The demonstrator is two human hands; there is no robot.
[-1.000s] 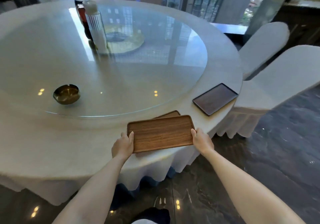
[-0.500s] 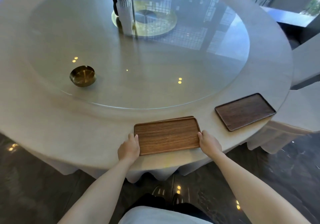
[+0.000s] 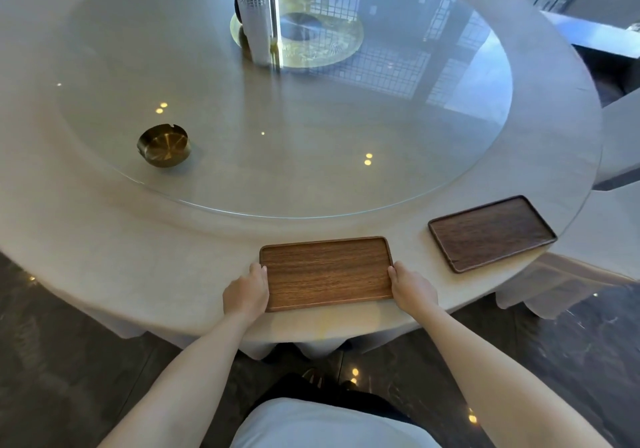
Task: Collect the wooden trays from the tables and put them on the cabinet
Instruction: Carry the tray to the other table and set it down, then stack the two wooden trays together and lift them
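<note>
A light brown wooden tray (image 3: 327, 272) lies flat near the front edge of the round table (image 3: 104, 246). My left hand (image 3: 246, 291) grips its left short end and my right hand (image 3: 412, 290) grips its right short end. A darker wooden tray (image 3: 491, 232) lies angled on the table rim to the right, about a hand's width from my right hand. In the earlier frames another tray showed under the light one; it is now hidden.
A glass turntable (image 3: 277, 101) covers the table's middle, with a brass ashtray (image 3: 163, 145) at its left and a tall ribbed white container (image 3: 258, 24) beside a dark bottle at the back. White-covered chairs (image 3: 620, 135) stand at the right. The floor is dark stone.
The light tray came down over a second tray that peeked out behind it, and now sits square on the table. My head has moved closer and looks more steeply down.
</note>
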